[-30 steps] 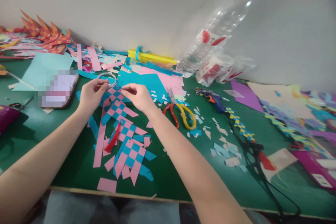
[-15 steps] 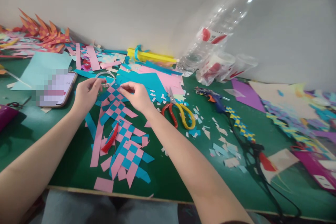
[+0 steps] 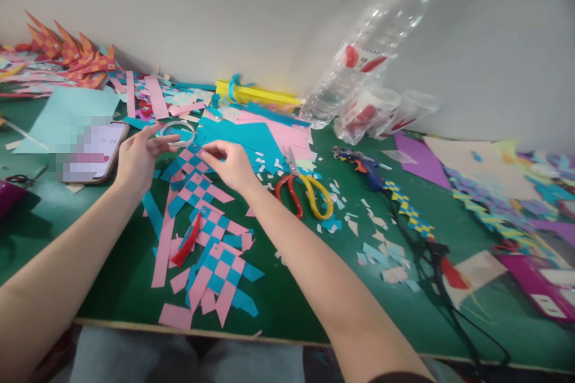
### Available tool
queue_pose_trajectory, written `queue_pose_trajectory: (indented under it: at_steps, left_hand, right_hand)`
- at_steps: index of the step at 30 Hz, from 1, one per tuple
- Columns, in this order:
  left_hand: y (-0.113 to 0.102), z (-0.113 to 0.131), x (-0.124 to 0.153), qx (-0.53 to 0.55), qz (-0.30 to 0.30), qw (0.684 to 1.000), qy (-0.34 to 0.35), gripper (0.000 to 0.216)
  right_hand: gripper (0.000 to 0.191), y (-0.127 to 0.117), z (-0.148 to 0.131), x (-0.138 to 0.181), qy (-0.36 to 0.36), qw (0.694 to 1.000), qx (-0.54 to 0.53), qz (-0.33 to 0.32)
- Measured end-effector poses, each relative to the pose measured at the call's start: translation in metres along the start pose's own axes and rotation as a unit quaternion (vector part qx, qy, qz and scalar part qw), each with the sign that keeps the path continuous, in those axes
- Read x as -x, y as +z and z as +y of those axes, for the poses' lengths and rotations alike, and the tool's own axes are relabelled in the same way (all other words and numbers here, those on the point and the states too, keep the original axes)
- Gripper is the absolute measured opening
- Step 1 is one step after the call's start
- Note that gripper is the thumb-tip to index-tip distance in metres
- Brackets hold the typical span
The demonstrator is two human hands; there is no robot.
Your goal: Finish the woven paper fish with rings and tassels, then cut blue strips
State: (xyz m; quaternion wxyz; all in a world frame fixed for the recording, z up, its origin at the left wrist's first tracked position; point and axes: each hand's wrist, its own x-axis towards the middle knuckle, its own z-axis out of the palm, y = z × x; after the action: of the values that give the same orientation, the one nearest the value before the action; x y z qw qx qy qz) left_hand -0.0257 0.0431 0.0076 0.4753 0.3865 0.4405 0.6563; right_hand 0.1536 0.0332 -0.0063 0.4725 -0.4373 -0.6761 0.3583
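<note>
A chain of woven pink and blue paper fish [image 3: 209, 224] lies on the green table [image 3: 296, 299], with a red tassel [image 3: 186, 242] beside its middle. My right hand [image 3: 231, 163] pinches the top corner of the uppermost fish. My left hand [image 3: 139, 155] is just left of it, fingers partly spread, touching a clear tape ring [image 3: 178, 131] and a thin thread I can barely make out. Loose pink strips [image 3: 162, 245] lie along the left side of the fish.
Red and yellow scissors [image 3: 305, 191] lie right of my right hand. A phone [image 3: 92, 149] sits to the left. A glue gun [image 3: 363, 166] with a black cord, paper scraps, blue and pink sheets [image 3: 265, 137], a clear bottle [image 3: 372, 54] and orange woven fish [image 3: 72, 60] crowd the table.
My left hand has opened from a pinch and shifted a little left towards the tape ring. My right hand has stayed on the top fish.
</note>
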Motion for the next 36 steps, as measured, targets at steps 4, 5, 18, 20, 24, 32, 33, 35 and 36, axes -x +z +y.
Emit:
queue_pose_trajectory:
  at_steps: [4, 5, 18, 20, 24, 32, 33, 35, 36]
  left_hand:
    - [0.001, 0.003, 0.001, 0.049, 0.004, 0.997, -0.053, 0.021]
    - [0.001, 0.003, 0.001, 0.058, -0.003, 0.996, -0.062, 0.022]
    - [-0.005, -0.005, 0.008, -0.169, -0.044, 0.976, 0.129, 0.040]
    - [-0.006, -0.002, 0.012, -0.266, -0.041, 0.945, 0.185, 0.040]
    - [-0.007, 0.003, 0.018, -0.411, -0.049, 0.876, 0.246, 0.037]
    - [-0.008, -0.004, 0.014, -0.493, -0.108, 0.783, 0.363, 0.044]
    - [-0.008, -0.003, 0.013, -0.487, -0.129, 0.782, 0.366, 0.047]
    - [-0.010, -0.002, 0.012, -0.471, -0.164, 0.788, 0.361, 0.050]
    - [-0.010, -0.002, 0.012, -0.463, -0.176, 0.791, 0.359, 0.051]
  right_hand:
    - [0.012, -0.001, 0.001, 0.000, -0.004, 1.000, 0.005, 0.000]
    - [0.012, 0.000, 0.002, 0.000, -0.008, 1.000, 0.006, -0.001]
    - [0.008, 0.001, -0.004, 0.000, -0.016, 1.000, 0.000, -0.001]
    - [0.008, 0.001, -0.005, 0.000, -0.014, 1.000, 0.000, -0.001]
    - [0.007, 0.002, -0.005, 0.000, -0.003, 1.000, 0.000, -0.004]
    - [0.007, 0.002, -0.005, -0.001, 0.000, 1.000, -0.008, -0.013]
    - [0.007, 0.002, -0.004, -0.001, -0.003, 1.000, -0.012, -0.012]
    - [0.007, 0.002, -0.004, -0.001, -0.003, 1.000, -0.019, -0.006]
    - [0.006, 0.002, -0.005, -0.001, -0.002, 1.000, -0.021, -0.004]
